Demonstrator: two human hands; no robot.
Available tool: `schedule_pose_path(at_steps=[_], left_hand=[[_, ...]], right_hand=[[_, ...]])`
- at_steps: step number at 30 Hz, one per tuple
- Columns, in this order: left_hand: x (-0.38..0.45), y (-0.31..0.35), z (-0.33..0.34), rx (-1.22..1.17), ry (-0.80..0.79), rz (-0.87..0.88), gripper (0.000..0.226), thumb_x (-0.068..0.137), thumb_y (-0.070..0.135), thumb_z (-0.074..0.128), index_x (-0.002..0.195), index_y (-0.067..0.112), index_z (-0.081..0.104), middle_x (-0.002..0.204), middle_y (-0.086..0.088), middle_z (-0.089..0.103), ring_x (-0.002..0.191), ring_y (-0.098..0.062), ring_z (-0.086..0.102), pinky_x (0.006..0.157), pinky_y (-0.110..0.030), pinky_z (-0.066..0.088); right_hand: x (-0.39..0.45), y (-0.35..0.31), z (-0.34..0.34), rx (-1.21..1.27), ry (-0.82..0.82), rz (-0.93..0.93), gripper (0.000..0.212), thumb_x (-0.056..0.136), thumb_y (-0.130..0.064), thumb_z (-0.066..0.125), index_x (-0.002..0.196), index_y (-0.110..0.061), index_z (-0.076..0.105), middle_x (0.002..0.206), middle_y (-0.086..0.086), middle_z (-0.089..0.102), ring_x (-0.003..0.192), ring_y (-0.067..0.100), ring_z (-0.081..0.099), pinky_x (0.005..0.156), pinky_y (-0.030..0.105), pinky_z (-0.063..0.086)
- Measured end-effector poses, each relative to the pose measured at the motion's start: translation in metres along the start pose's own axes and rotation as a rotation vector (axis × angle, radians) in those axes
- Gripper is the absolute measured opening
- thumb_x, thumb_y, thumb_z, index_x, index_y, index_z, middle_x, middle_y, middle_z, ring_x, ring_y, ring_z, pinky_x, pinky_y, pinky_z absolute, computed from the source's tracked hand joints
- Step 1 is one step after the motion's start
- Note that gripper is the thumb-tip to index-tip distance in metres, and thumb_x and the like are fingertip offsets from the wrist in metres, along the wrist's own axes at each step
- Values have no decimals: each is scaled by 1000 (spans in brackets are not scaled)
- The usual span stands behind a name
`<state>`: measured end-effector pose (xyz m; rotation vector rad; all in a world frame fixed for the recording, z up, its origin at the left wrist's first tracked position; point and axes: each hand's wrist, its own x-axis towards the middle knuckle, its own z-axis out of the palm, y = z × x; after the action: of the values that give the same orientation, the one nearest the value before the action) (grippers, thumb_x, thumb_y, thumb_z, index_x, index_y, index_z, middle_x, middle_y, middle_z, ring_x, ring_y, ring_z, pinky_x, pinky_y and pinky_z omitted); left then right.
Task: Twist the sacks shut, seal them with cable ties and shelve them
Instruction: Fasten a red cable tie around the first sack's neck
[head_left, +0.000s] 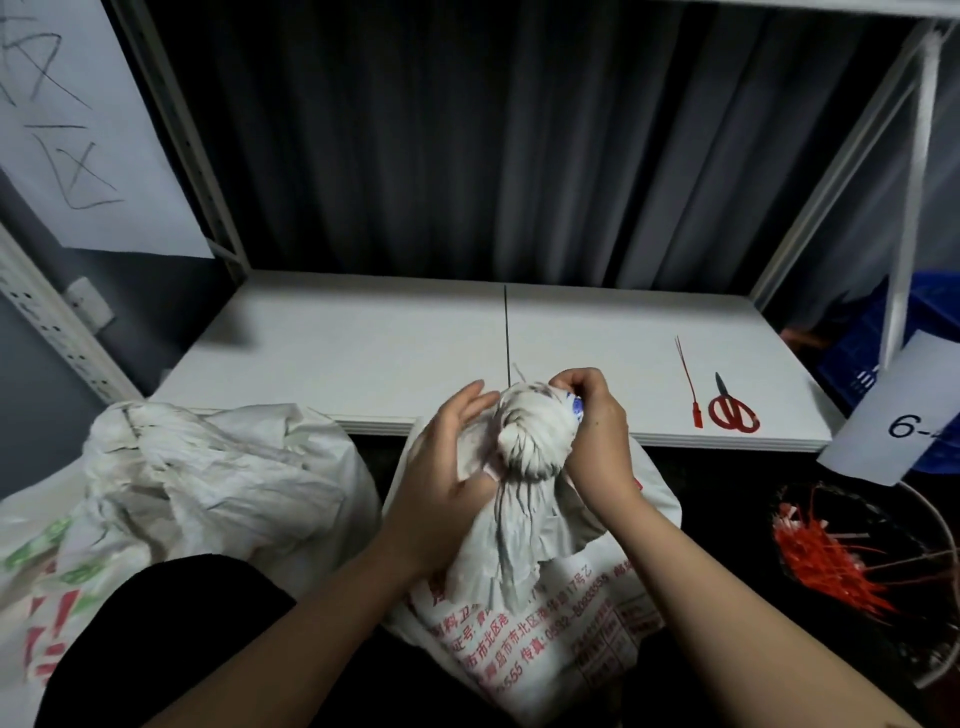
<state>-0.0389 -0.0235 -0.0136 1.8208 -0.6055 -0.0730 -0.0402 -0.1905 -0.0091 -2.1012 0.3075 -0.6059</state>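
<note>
Head view, looking down at both hands on one white woven sack (524, 613) with red print, centre-bottom of the frame, just in front of a white shelf board (363, 348). The sack's mouth is gathered into a twisted neck (530, 436) bunched into a knob at centre frame. Left hand (447, 467) is on the left side of the neck, palm against the fabric, fingers partly spread and curled loosely around it. Right hand (597, 431) grips the right side and top of the twist, fingertips pinched closed on the top of the bunch. No tie visible on the neck.

Second sack (171, 488), white with green and red print, lower left of frame, top crumpled and gathered, touching the shelf's front edge; can't tell if it is tied. Dark clothing at the bottom left overlaps it.

On the shelf board, right side: one red cable tie (688, 384) lying flat, red-handled scissors (731, 408) just beside it to the right, blades closed, near the front edge. Lower right of frame: a round container (930, 525) holding a heap of red cable ties (821, 561). White paper label (909, 421) reading "6-" hangs at right edge. Blue crate (857, 353) behind the right upright. Dark curtain (493, 145) behind the shelf. Handwritten paper sheet (67, 119) upper left.
</note>
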Motion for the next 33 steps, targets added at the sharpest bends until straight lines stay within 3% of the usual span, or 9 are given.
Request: schedule_pose_path(at_steps=[4, 6, 9, 12, 15, 18, 23, 29, 33], left_hand=[[-2, -10, 37, 512, 90, -35, 102, 57, 57, 52, 145, 11, 29, 147, -5, 38, 138, -22, 34, 115, -48, 25], [7, -7, 47, 381, 242, -78, 94, 57, 57, 58, 135, 6, 45, 133, -7, 54, 126, -25, 49, 106, -49, 38], [20, -9, 38, 125, 315, -149, 78, 61, 62, 66, 123, 16, 57, 119, 3, 65, 114, -14, 60, 99, -39, 47], [26, -16, 30, -90, 259, -225, 64, 64, 56, 72, 116, 21, 62, 110, 9, 70, 106, -5, 64, 96, -38, 51], [34, -16, 24, -231, 314, -279, 42, 77, 34, 76, 114, 18, 65, 106, 6, 72, 102, -7, 67, 91, -31, 52], [41, -13, 19, -427, 332, -352, 25, 86, 19, 70, 110, 17, 68, 103, 2, 74, 99, -15, 69, 85, -29, 53], [49, -11, 16, -324, 313, -272, 25, 86, 16, 69, 111, 12, 67, 105, -2, 73, 99, -14, 69, 90, -31, 53], [55, -21, 17, -198, 355, -263, 58, 66, 51, 70, 112, 17, 64, 105, 2, 72, 101, -13, 68, 94, -43, 52], [56, -26, 18, -210, 348, -264, 60, 65, 52, 72, 113, 18, 63, 106, 3, 72, 101, -13, 68, 94, -43, 52]], right_hand=[[0, -4, 1, -98, 12, 62, 23, 90, -3, 46, 96, -25, 45, 95, -9, 57, 85, 19, 55, 73, 34, 42], [1, -8, 6, -74, -15, 95, 18, 92, -4, 47, 99, -20, 50, 95, -8, 56, 87, 19, 54, 71, 30, 36], [11, -11, 1, 46, -100, 166, 8, 96, -11, 48, 97, -14, 55, 90, -3, 60, 78, 23, 61, 74, 34, 48], [11, -11, -3, 246, -122, 281, 11, 98, -12, 48, 88, -13, 53, 71, 2, 62, 55, 21, 57, 50, 24, 49], [-3, -11, 5, 176, -65, 174, 12, 97, -18, 50, 85, -20, 53, 89, 6, 65, 71, 18, 65, 70, 34, 53], [-20, -17, 5, -35, -4, -45, 6, 95, -18, 54, 89, -17, 55, 93, -3, 60, 86, 14, 58, 76, 26, 42], [-31, -24, 1, -139, 34, -72, 8, 96, -23, 53, 95, -16, 57, 97, -4, 62, 89, 16, 57, 67, 25, 32], [-24, -26, -6, -332, -19, -167, 9, 94, -29, 51, 95, -20, 54, 95, -5, 64, 82, 22, 61, 62, 29, 31], [-18, -24, -6, -649, 35, -356, 19, 85, -37, 56, 83, -18, 52, 76, -1, 60, 54, 24, 59, 46, 25, 28]])
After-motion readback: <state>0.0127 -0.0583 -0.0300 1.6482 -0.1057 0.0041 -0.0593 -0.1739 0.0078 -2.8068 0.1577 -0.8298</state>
